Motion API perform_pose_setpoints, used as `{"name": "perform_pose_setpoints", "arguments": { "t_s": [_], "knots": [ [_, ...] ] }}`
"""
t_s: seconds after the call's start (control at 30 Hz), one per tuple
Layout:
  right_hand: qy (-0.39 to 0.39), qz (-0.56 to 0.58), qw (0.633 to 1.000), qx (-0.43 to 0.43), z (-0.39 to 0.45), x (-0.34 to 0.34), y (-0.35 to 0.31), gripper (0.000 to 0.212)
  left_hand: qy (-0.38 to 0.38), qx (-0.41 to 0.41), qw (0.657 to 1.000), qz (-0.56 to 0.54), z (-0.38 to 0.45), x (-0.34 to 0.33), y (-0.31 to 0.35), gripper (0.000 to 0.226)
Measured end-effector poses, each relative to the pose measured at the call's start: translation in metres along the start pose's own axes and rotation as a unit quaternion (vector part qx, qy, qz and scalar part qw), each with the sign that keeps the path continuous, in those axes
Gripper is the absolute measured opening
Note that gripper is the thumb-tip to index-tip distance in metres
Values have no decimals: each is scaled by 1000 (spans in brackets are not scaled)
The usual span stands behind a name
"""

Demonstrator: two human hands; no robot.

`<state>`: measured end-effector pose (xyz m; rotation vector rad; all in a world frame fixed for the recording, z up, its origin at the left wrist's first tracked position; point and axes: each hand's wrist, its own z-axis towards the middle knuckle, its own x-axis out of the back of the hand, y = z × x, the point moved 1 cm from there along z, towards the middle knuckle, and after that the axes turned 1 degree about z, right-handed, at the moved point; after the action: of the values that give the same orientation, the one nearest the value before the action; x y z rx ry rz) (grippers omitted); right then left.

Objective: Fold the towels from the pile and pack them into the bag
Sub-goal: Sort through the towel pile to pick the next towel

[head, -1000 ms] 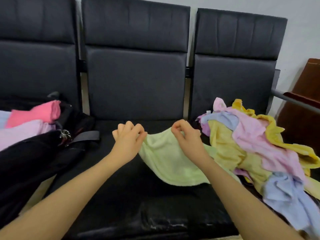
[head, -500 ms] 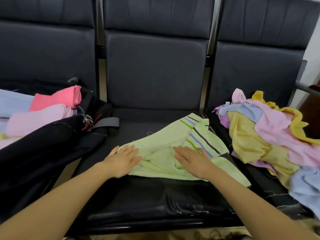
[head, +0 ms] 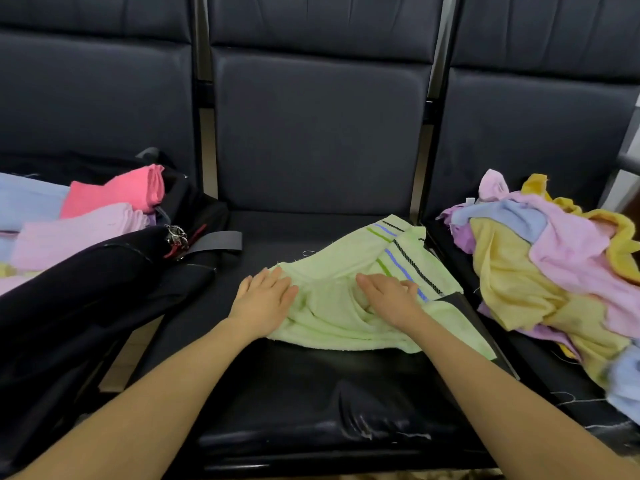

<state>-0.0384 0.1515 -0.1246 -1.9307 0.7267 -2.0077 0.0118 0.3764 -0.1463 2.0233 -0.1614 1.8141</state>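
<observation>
The row of dark seats [head: 311, 140] spans everything ahead of the hands, and the middle seat cushion [head: 311, 393] beneath them serves as the folding surface. It looks slick, so the cloth could slide when it is pushed. To the left of the left hand lies the black bag [head: 86, 271], its mouth open, with folded pink, lilac and blue towels [head: 104, 209] already inside. It sags towards the seat edge, and careless packing could tip it or knock those stacks askew. To the right of the right hand sits the pile [head: 554, 265] of loose yellow, pink and blue towels, some hanging over the front edge. A tug there could drag several to the floor.

Under both hands lies the green towel [head: 346, 306], rumpled, its striped end bunched beyond the right hand and its right corner trailing over the gap between seats. Folding it as it lies would trap the creases and skew the edges.

The left hand [head: 263, 303] rests flat with straight fingers on the towel's left edge. The right hand [head: 391, 299] presses flat near its middle. Neither grips anything.
</observation>
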Motion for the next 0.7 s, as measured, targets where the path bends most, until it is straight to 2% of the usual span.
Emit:
{"name": "perform_pose_setpoints", "arguments": {
  "t_s": [0.1,0.17,0.3,0.4,0.47,0.53,0.6,0.7],
  "knots": [
    [102,-55,993,34,6,4,-13,33,122,25,992,-11,3,5,0,45],
    [104,-85,990,35,8,5,-17,33,166,50,985,22,6,5,-1,45],
    [81,-90,993,10,5,0,-13,33,180,101,972,108,5,-1,-1,39],
    [82,-71,994,9,5,-4,-14,22,201,126,963,128,3,-8,-2,23],
    [78,-65,995,14,5,-4,-14,12,214,150,957,128,3,-11,-4,26],
    [72,-66,995,19,3,-6,-11,15,196,151,961,127,0,-13,-4,24],
    [75,-34,997,13,2,-9,-9,21,195,143,966,86,0,-13,-2,21],
    [76,20,997,-18,0,-9,-9,37,259,119,959,-9,1,-9,-2,22]
  ]
}}
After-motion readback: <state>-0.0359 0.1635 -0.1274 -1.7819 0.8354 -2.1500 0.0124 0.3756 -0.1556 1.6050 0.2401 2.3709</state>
